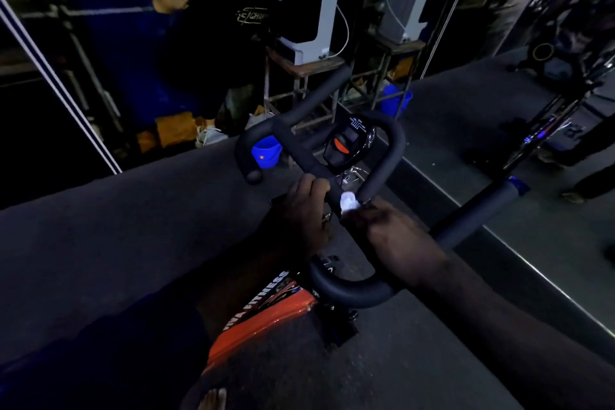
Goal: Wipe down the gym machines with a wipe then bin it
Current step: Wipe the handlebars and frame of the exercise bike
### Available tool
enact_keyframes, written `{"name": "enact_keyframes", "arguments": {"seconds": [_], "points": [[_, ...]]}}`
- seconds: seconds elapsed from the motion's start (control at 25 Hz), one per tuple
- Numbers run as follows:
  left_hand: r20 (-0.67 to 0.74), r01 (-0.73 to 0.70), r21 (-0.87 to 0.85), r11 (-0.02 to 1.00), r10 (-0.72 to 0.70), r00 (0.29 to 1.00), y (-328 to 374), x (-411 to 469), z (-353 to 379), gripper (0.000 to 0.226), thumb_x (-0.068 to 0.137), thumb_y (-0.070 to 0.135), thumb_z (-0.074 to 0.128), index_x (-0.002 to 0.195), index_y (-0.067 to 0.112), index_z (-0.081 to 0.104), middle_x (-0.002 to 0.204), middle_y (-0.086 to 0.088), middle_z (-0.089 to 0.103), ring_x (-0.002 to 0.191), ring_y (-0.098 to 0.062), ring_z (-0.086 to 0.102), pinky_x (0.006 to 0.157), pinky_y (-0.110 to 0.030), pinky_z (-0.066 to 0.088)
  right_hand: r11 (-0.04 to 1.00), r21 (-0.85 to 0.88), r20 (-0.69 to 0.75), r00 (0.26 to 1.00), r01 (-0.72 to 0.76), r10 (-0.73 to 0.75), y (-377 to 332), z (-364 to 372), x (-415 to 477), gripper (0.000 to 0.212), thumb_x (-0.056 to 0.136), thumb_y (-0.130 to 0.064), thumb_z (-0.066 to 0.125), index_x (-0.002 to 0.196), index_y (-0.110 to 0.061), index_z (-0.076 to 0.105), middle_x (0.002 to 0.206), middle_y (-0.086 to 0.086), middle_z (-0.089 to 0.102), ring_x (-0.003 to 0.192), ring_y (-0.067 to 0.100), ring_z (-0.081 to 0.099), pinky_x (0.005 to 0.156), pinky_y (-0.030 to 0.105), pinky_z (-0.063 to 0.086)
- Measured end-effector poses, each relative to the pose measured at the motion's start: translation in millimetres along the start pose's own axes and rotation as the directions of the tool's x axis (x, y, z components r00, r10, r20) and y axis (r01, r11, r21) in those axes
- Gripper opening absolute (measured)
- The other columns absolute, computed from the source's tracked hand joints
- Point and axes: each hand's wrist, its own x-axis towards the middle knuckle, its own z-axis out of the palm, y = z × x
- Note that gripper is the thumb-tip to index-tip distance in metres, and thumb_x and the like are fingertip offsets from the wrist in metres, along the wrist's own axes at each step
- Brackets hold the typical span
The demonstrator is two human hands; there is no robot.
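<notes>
Wiping the black handlebar (396, 146) of an exercise bike.
The right hand (396, 240) pinches a crumpled white wipe (348, 201) against the handlebar's centre bar. The left hand (306, 193) curls its fingers round that bar just beside the wipe. A blue bucket (266, 151) shows through the handlebar's left loop.

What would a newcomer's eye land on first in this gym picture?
The bright white wipe, held by the right hand against the black handlebar at centre, while the left hand grips the bar beside it. Below lies the bike's orange frame; behind sits a blue bucket.
</notes>
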Motion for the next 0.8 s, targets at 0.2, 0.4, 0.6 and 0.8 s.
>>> {"name": "enact_keyframes", "arguments": {"seconds": [0.2, 0.4, 0.6, 0.8], "points": [[0.100, -0.196, 0.118, 0.973, 0.185, 0.978, 2, 2, -16, 0.078, 0.070, 0.035, 0.064, 0.145, 0.015, 0.051, 0.152, 0.000, 0.045, 0.141, -0.026, 0.042, 0.110, -0.042, 0.042, 0.929, 0.155, -0.309, 0.876, -0.337, 0.370, 20, -13, 18, 0.032, 0.089, -0.015, 0.049, 0.114, -0.014, 0.069, 0.106, 0.004, 0.062, 0.098, 0.030, 0.058, 0.085, 0.032, 0.047], [0.243, -0.323, 0.076, 0.943, 0.296, 0.924, -8, 13, -8, 0.093, 0.070, 0.045, 0.072, 0.151, 0.013, 0.041, 0.158, -0.002, 0.041, 0.153, -0.022, 0.028, 0.129, -0.041, 0.017, 0.958, 0.131, -0.222, 0.934, -0.254, 0.278, -2, 1, -16, 0.045, 0.075, 0.008, 0.074, 0.114, -0.013, 0.072, 0.102, -0.002, 0.063, 0.095, 0.019, 0.059, 0.080, 0.037, 0.056], [0.372, -0.395, 0.111, 0.912, 0.330, 0.867, -6, 23, -10, 0.107, 0.074, 0.060, 0.071, 0.157, 0.009, 0.028, 0.164, -0.006, 0.029, 0.156, -0.023, 0.018, 0.131, -0.047, 0.003, 0.729, 0.444, -0.313, 0.672, -0.521, 0.671, -23, 6, 7, 0.033, 0.081, 0.003, 0.075, 0.099, -0.025, 0.075, 0.094, -0.008, 0.071, 0.088, 0.011, 0.070, 0.081, 0.027, 0.056], [0.424, -0.427, 0.152, 0.891, 0.332, 0.843, -2, 29, -15, 0.117, 0.075, 0.073, 0.068, 0.159, 0.007, 0.020, 0.164, -0.008, 0.022, 0.155, -0.026, 0.015, 0.130, -0.051, 0.000, 0.845, 0.093, -0.110, 0.838, -0.526, 0.534, -27, -30, -38, 0.016, 0.085, -0.013, 0.078, 0.101, -0.015, 0.076, 0.089, -0.002, 0.063, 0.080, 0.017, 0.065, 0.072, 0.020, 0.047]]}}
